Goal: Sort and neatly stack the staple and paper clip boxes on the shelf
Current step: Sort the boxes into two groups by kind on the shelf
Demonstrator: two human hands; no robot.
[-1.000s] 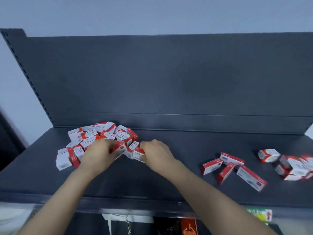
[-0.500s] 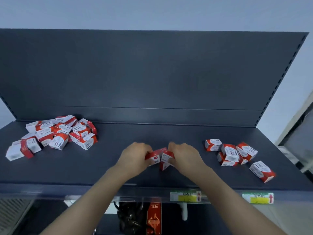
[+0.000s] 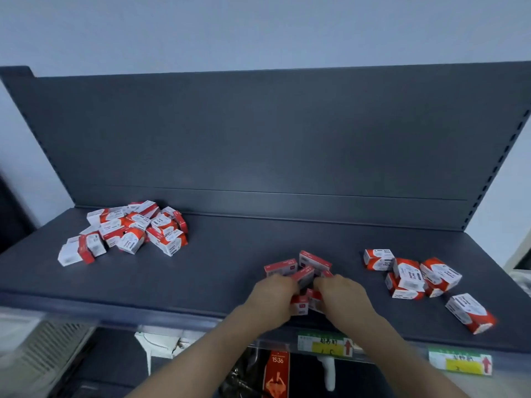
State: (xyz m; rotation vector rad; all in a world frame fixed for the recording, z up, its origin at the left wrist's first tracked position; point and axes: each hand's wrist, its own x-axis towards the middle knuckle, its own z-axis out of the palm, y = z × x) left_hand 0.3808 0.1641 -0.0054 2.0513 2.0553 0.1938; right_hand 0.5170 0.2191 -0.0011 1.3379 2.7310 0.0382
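Nearest the viewer, below the shelf's front lip, hang two yellow-and-green price tags [image 3: 321,344] and a red phone-like screen [image 3: 277,372] showing a clock. Just above, on the dark shelf [image 3: 218,271], the left hand [image 3: 271,294] and right hand [image 3: 342,294] meet over a small cluster of slim boxes [image 3: 301,303]; both hands are curled closed around some of these, knuckles up, though the fingertips are hidden and the exact hold cannot be made out. Touching the fingers on the far side lie three more slim red boxes [image 3: 311,264], loose and at odd angles. To the right, near but apart, sits a group of squarer red-and-white boxes [image 3: 411,274], some leaning on one another, with a single box [image 3: 469,313] lying alone close to the front edge. Farther back on the left, well apart from the hands, is a large heap of boxes [image 3: 132,228] resting near the back panel [image 3: 258,139]. The step in hand appears to be gathering the slim boxes into one squared stack. To do it well, the person would press the long sides flush between both palms, turn every label the same way, and set the stack down flat before drawing in the three loose ones. Most of the sorting seems yet to be done.
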